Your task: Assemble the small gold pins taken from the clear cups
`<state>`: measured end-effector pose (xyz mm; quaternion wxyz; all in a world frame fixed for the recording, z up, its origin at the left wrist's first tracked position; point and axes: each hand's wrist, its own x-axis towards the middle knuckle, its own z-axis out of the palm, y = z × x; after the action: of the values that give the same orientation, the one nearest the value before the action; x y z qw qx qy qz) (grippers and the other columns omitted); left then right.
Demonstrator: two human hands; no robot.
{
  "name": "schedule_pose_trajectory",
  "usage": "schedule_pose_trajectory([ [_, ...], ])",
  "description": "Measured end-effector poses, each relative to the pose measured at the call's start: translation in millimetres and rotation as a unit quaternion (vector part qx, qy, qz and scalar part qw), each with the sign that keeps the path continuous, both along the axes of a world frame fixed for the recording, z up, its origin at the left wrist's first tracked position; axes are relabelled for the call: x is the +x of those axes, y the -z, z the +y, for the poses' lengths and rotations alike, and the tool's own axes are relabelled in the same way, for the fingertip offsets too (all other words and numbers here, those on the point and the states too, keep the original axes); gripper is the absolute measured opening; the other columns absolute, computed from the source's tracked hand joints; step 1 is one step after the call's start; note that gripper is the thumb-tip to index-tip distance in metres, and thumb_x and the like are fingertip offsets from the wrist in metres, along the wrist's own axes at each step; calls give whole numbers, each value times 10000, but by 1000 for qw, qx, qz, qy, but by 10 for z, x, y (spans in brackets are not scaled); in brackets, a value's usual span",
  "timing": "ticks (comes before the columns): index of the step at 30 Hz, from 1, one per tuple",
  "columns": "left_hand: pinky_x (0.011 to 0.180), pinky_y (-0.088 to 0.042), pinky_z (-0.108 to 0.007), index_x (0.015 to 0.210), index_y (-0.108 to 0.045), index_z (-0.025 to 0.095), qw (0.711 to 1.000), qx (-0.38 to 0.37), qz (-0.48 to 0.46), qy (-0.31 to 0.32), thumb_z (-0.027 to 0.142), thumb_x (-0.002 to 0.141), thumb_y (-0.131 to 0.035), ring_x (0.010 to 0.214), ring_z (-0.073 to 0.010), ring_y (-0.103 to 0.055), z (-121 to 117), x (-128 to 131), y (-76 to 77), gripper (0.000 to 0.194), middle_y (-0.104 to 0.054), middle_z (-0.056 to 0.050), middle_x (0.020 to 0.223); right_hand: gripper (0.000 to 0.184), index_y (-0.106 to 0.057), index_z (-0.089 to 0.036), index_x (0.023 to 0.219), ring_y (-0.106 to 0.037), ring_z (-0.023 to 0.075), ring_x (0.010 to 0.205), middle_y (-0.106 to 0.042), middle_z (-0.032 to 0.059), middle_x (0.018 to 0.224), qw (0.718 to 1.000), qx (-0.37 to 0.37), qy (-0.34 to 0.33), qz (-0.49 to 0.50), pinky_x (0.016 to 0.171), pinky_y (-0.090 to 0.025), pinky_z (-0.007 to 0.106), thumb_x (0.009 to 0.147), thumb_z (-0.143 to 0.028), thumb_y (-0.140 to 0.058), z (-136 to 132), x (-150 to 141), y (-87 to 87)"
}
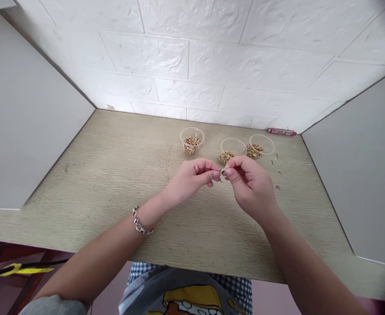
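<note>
Your left hand (190, 178) and right hand (251, 188), fingers curled nearly shut, pinch a tiny brass piece (223, 170) just in front of three clear plastic cups (233, 140) on the surface (97, 175); each cup holds a heap of brass pieces (191, 145) left to handle.

glossy clear plastic cups (192, 133) hold shiny brass-coloured metal bits (191, 145); the tabletop (90, 175) is matt, ridged wood-grain laminate.
</note>
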<state>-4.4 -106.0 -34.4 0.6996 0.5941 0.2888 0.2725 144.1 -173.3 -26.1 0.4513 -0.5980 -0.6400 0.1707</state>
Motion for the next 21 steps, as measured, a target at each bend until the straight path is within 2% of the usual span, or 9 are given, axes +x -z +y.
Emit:
schedule_pose_trajectory([
  [9, 640, -430, -198, 784, -637, 135, 999, 28, 32, -31, 263, 764, -615, 646, -64, -521, -2, -5, 1, 131, -626, 5, 719, 76, -520, -193, 786, -537, 124, 658, -558, 4, 712, 1000, -6, -6, -25, 581, -421, 258, 850, -202, -481, 6, 8, -3],
  [16, 655, -460, -213, 808, -631, 144, 995, 71, 68, -23, 285, 809, -555, 655, -78, -570, -11, -10, -8, 160, -657, -9, 763, 89, -524, -192, 781, -511, 124, 636, -547, 6, 699, 1000, -14, -1, -8, 571, -402, 266, 852, -217, -476, 5, 10, -13],
  [21, 635, -450, -200, 787, -609, 149, 991, 106, 82, -5, 307, 829, -529, 636, -68, -570, -27, -17, -7, 182, -650, 0, 767, 88, -521, -190, 761, -495, 116, 620, -533, -3, 673, 999, 1, 0, -34, 557, -387, 254, 842, -189, -486, 8, 4, -18],
])
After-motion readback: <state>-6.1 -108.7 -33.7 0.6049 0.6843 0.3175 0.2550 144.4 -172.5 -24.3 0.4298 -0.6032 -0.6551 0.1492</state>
